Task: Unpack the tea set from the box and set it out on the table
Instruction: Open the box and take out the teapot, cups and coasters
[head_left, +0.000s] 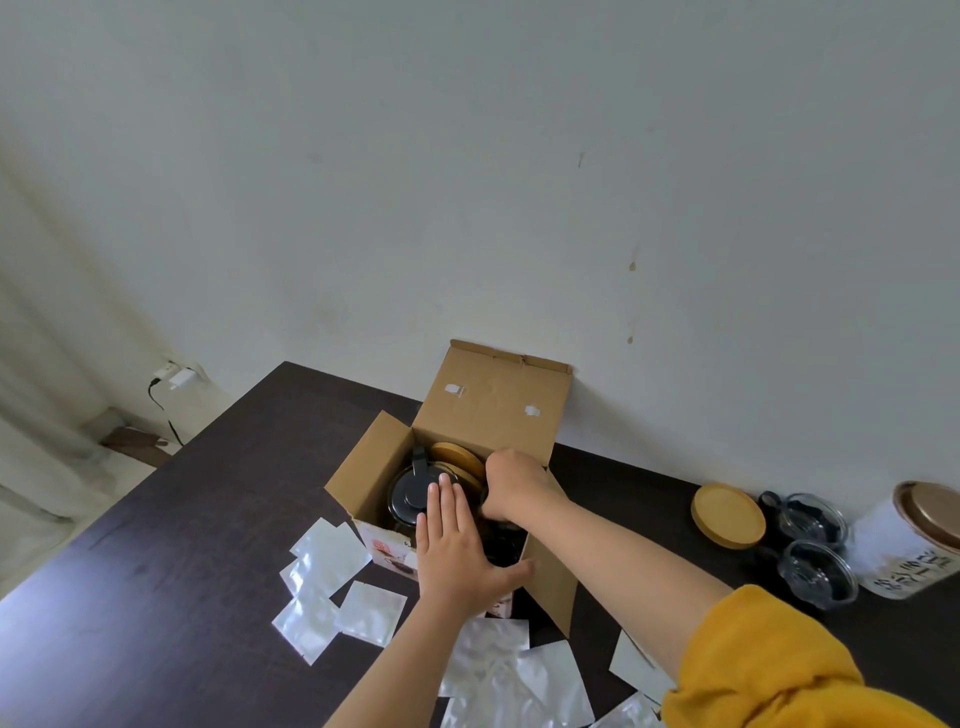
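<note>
An open cardboard box (488, 402) stands on the dark table (171, 525) near the wall. Inside it sits a glass teapot with a black lid (410, 493), and wooden coasters (457, 460) are stacked behind it. My left hand (454, 551) lies flat over the box's front, fingers straight and reaching onto the teapot lid. My right hand (511, 486) reaches down into the box beside the teapot; its fingers are curled and hidden inside, so what they hold does not show. Set out at the right are a wooden coaster (727, 514) and two glass cups (815, 551).
A white canister with a metal lid (914, 540) stands at the far right edge. Several silvery foil packets (332, 587) lie scattered on the table in front of the box and under my arms. A charger hangs from a wall socket (174, 376) at the left.
</note>
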